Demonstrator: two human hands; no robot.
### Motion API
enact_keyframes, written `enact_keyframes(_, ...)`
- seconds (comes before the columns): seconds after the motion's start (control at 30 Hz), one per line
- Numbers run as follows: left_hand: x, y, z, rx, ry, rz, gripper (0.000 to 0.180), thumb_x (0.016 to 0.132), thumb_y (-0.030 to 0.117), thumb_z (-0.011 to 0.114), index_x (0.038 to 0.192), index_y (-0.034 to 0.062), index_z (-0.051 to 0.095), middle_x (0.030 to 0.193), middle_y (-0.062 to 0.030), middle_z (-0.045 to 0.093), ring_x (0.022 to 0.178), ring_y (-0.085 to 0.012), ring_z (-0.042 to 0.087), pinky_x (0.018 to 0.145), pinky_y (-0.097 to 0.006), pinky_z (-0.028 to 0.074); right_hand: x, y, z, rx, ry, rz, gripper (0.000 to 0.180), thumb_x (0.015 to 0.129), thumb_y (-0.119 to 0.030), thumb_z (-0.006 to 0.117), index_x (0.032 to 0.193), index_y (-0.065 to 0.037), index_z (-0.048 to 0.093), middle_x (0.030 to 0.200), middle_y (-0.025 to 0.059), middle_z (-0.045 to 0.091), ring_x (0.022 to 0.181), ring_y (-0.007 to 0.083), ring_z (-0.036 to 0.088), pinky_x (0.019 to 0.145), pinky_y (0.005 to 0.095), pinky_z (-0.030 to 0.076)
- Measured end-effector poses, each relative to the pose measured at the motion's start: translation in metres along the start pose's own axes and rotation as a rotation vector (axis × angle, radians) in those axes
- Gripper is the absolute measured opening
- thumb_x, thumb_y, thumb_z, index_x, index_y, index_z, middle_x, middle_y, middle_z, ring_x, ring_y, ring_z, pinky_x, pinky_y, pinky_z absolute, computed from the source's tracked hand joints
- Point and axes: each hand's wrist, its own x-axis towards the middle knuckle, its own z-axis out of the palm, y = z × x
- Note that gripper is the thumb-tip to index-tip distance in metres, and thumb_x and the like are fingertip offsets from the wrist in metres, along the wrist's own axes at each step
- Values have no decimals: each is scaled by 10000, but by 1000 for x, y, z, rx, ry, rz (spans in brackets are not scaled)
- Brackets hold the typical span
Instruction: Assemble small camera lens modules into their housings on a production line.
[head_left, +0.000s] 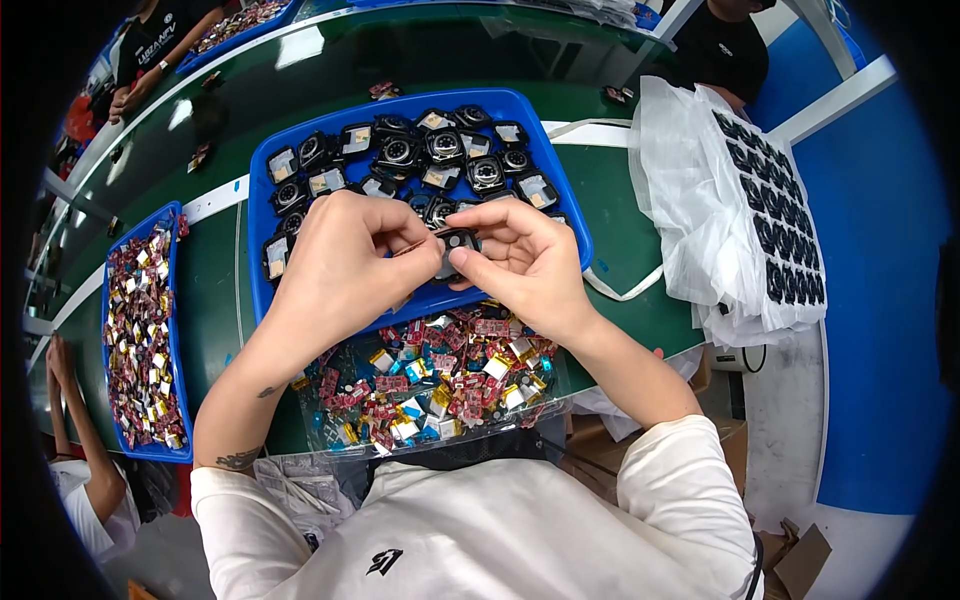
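Many rounded-square cases (487,172), glossy and black, crowd a smooth blue plastic tray (577,218); nearer lies a loose heap of small parts (470,385). Over the tray, the right hand (530,258) grips one black case (462,238); the left hand (340,250) pinches tightly at its edge, what it holds hidden.

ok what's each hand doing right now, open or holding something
Left hand: closed, pinching at a black watch case.
Right hand: closed, holding that same case.
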Motion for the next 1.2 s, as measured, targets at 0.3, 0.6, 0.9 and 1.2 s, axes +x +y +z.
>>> enact_keyframes(0.3, -1, -1, -1, -37, -20, -68, 160, 797, 69, 632, 696, -55, 628, 511, -14, 558, 449, -38, 506, 426, -190, 355, -1, 0, 3, -26, 27, -13, 211, 868, -6, 599, 1071, 31, 550, 1026, 105, 613, 857, 107, 627, 699, 235, 556)
enact_keyframes(0.6, 0, 2, 2, -106, -44, -140, 156, 796, 84, 649, 734, -59, 653, 551, -18, 582, 471, -43, 522, 443, -190, 376, -2, 1, 3, -36, 81, -30, 174, 867, -16, 602, 1030, 32, 570, 986, 109, 630, 830, 118, 642, 661, 244, 569)
enact_keyframes(0.9, 0, 4, -2, -70, -86, -74, 187, 767, 117, 715, 846, -51, 694, 720, -61, 673, 631, -42, 578, 571, -179, 438, 0, -3, 0, -7, 197, 1, 139, 844, 7, 612, 971, 54, 578, 919, 129, 640, 790, 129, 655, 604, 230, 571)
enact_keyframes(1.2, 0, 5, -4, -120, -94, -69, 97, 796, 74, 693, 780, -13, 653, 725, -42, 658, 655, -58, 592, 604, -186, 455, 2, 0, -4, 143, 263, -58, 181, 825, 25, 627, 968, 25, 516, 936, 117, 615, 801, 117, 633, 616, 226, 567)
